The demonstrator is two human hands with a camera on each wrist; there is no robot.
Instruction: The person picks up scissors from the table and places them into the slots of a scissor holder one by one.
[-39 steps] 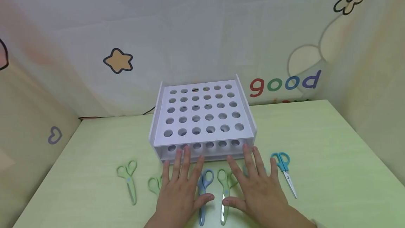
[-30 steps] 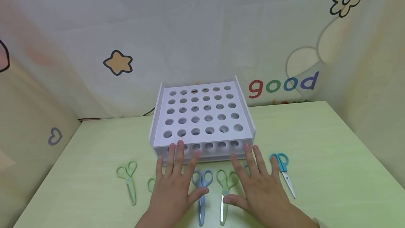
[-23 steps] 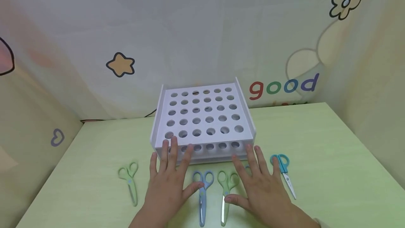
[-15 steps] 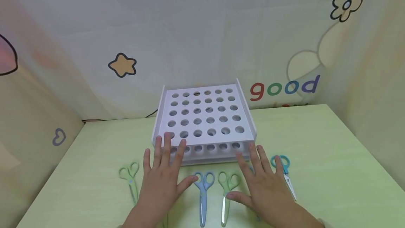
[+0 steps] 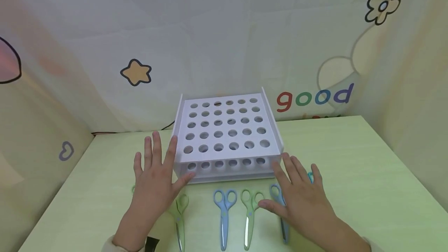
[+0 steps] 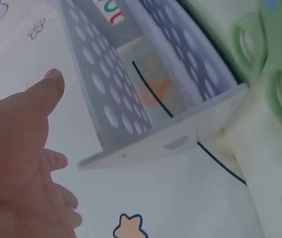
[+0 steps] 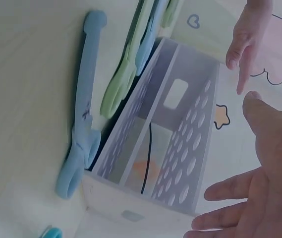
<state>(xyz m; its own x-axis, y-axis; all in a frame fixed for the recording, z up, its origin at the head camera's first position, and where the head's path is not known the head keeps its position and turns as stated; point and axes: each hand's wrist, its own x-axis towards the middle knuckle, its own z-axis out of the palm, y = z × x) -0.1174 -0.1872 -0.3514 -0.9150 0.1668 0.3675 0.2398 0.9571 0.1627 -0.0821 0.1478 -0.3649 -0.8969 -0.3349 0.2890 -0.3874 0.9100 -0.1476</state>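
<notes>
A white rack (image 5: pixel 241 151) with rows of round holes stands mid-table. My left hand (image 5: pixel 154 186), fingers spread, hovers by its left front corner, over green scissors (image 5: pixel 179 217) and another green pair it mostly covers. Palm down, my right hand (image 5: pixel 303 203) is off the right front corner, partly covering blue scissors (image 5: pixel 285 230) and teal scissors (image 5: pixel 310 176). Between the hands lie another blue pair of scissors (image 5: pixel 224 214) and a green pair of scissors (image 5: pixel 249 215). Both wrist views show the hands holding nothing beside the two-level rack.
The pale green table (image 5: pixel 336 147) meets a patterned curtain (image 5: pixel 224 49) behind the rack. Curtain also closes in the left and right sides. A thin dark cord (image 5: pixel 168 126) runs along the table's back edge, left of the rack.
The left hand has moved left and forward, away from the middle scissors to the rack's left side. The right hand has shifted right. The rack and scissors keep their places.
</notes>
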